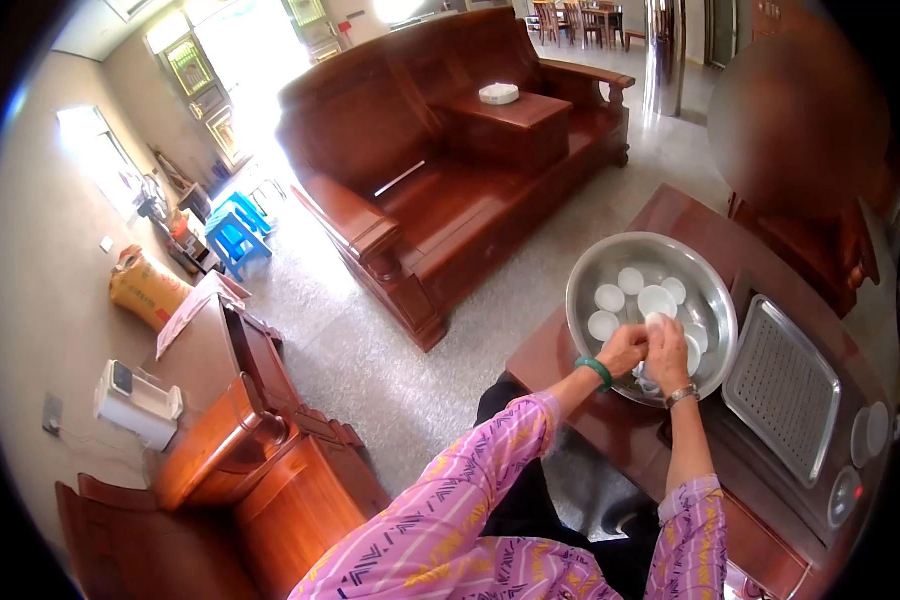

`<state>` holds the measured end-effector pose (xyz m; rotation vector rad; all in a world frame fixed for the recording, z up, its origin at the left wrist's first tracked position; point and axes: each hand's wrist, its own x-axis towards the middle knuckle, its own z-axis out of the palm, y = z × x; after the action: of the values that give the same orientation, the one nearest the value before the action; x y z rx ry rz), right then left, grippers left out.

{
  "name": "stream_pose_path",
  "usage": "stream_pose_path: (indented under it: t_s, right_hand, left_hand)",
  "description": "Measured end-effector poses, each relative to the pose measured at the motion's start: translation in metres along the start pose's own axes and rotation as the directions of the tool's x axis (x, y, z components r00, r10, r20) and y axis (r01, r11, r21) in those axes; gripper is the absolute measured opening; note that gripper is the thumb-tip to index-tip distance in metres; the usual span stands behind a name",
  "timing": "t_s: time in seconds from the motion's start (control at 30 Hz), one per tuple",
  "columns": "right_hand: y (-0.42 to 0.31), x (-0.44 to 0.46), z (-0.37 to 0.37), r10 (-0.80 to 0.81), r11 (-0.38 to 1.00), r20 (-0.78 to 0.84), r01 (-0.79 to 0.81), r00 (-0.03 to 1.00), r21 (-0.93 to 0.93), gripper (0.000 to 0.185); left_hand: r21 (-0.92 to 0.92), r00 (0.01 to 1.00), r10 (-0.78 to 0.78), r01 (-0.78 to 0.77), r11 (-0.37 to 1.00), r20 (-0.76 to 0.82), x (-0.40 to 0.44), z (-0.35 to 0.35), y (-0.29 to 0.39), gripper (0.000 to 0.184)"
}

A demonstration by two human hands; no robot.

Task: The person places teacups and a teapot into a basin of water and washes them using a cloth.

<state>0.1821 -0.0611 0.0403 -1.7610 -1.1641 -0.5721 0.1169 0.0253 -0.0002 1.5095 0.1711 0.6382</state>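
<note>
A wide stainless steel basin (582, 262) on the wooden table holds several small white cups (610, 297), some lying at its bottom. Both my hands are together over the near part of the basin. My left hand (625, 350), with a green bangle at the wrist, is closed, its fingers bunched against the right one. My right hand (670, 355), wearing a wristwatch, is closed around what looks like a small white cup (655, 321) at the fingertips. Part of that cup is covered by my fingers. A whitish item under my hands is too hidden to name.
Right of the basin lies a perforated metal tray (785, 390) on the table (560, 365). White lids or dishes (870, 430) sit near the table's right end. A wooden sofa (450, 200) stands ahead, and a person (800, 130) is at the right.
</note>
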Motion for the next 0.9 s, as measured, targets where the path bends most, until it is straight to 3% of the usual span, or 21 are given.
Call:
stream_pose_path:
  t_s: [0.03,0.07,0.1,0.17,0.23,0.27,0.3,0.33,0.4,0.43,0.47,0.5,0.53,0.6,0.63,0.7,0.73,0.77,0.8,0.83,0.9]
  right_hand:
    - [0.020,0.002,-0.001,0.228,0.970,0.185,-0.240,0.956,0.044,0.030]
    - [0.037,0.004,-0.004,0.427,0.880,0.369,-0.473,0.825,0.038,0.034]
    - [0.044,0.009,-0.008,0.617,0.520,0.489,-0.786,0.617,0.335,0.039]
    - [0.047,0.011,-0.018,0.590,0.615,0.489,-0.750,0.643,0.244,0.038]
    - [0.032,0.011,-0.020,0.465,0.815,0.492,-0.573,0.736,0.086,0.037]
    - [0.006,0.008,-0.018,0.467,0.815,0.493,-0.573,0.734,0.080,0.037]
    - [-0.020,0.005,-0.013,0.242,0.966,0.246,-0.258,0.939,0.033,0.036]
    - [-0.031,0.002,-0.009,-0.066,0.993,0.012,0.066,0.998,-0.097,0.035]
    - [-0.015,-0.002,-0.001,0.003,0.999,0.009,-0.002,1.000,-0.054,0.036]
    - [0.003,0.001,-0.002,0.165,0.986,0.177,-0.158,0.970,-0.056,0.035]
    - [0.024,0.004,-0.005,0.319,0.947,0.335,-0.308,0.886,-0.089,0.035]
    - [0.046,0.007,-0.007,0.415,0.882,0.388,-0.468,0.823,0.051,0.036]
    - [0.062,0.004,-0.012,0.579,0.490,0.555,-0.799,0.597,0.348,0.035]
    - [0.054,0.010,-0.025,0.615,0.044,0.714,-0.919,0.333,0.391,0.038]
    - [0.055,0.004,-0.019,0.614,0.049,0.714,-0.919,0.337,0.391,0.038]
    - [0.046,-0.011,-0.005,0.639,0.245,0.550,-0.820,0.538,0.518,0.044]
    - [0.033,-0.011,-0.002,0.627,0.489,0.493,-0.797,0.604,0.355,0.044]
    - [0.026,-0.017,0.007,0.525,0.753,0.348,-0.614,0.777,0.236,0.043]
    - [0.009,-0.018,0.013,0.350,0.925,0.229,-0.374,0.908,0.067,0.042]
    - [-0.012,-0.017,0.017,0.177,0.983,0.108,-0.181,0.978,0.037,0.040]
    - [-0.032,-0.003,0.008,0.123,0.992,0.159,-0.126,0.980,0.006,0.037]
  left_hand:
    - [-0.067,0.994,-0.076,0.082,0.994,0.084,-0.002,-0.002,0.007,0.011]
    - [-0.127,0.973,-0.147,0.171,0.977,0.175,-0.003,-0.003,0.012,0.011]
    - [-0.127,0.974,-0.146,0.169,0.977,0.175,-0.003,-0.002,0.008,0.011]
    - [-0.122,0.952,-0.103,0.143,0.982,0.290,-0.001,-0.004,0.009,0.010]
    - [-0.134,0.976,-0.050,0.080,0.988,0.213,-0.003,0.000,0.016,0.008]
    - [-0.146,0.989,-0.005,0.027,0.989,0.149,-0.006,0.006,0.021,0.007]
    - [0.011,0.987,-0.048,0.047,0.999,0.152,-0.004,-0.001,0.009,0.007]
    - [0.120,0.989,-0.078,0.063,0.991,0.124,-0.008,-0.004,0.021,0.008]
    - [-0.078,0.987,0.004,0.008,0.997,0.158,-0.009,-0.004,0.023,0.006]
    - [-0.077,0.987,0.005,0.007,0.997,0.160,-0.008,-0.006,0.023,0.006]
    - [-0.100,0.967,-0.091,0.117,0.988,0.239,-0.006,-0.008,0.019,0.008]
    - [-0.113,0.930,-0.179,0.225,0.968,0.320,-0.005,-0.007,0.017,0.009]
    - [-0.115,0.930,-0.174,0.221,0.968,0.325,-0.006,-0.006,0.026,0.009]
    - [-0.370,0.914,-0.301,0.388,0.844,0.271,-0.010,-0.005,0.048,0.011]
    - [-0.398,0.910,-0.309,0.400,0.825,0.275,-0.008,-0.006,0.044,0.013]
    - [-0.469,0.912,-0.346,0.409,0.782,0.219,-0.003,-0.007,0.034,0.012]
    - [-0.531,0.907,-0.387,0.413,0.740,0.165,-0.001,-0.009,0.029,0.012]
    - [-0.547,0.915,-0.374,0.393,0.739,0.153,0.001,-0.013,0.024,0.009]
    - [-0.542,0.912,-0.383,0.397,0.740,0.145,0.002,-0.014,0.011,0.009]
    - [-0.498,0.932,-0.345,0.352,0.792,0.110,0.003,-0.014,-0.001,0.008]
    - [-0.470,0.934,-0.355,0.332,0.818,0.042,0.001,-0.014,0.005,0.006]
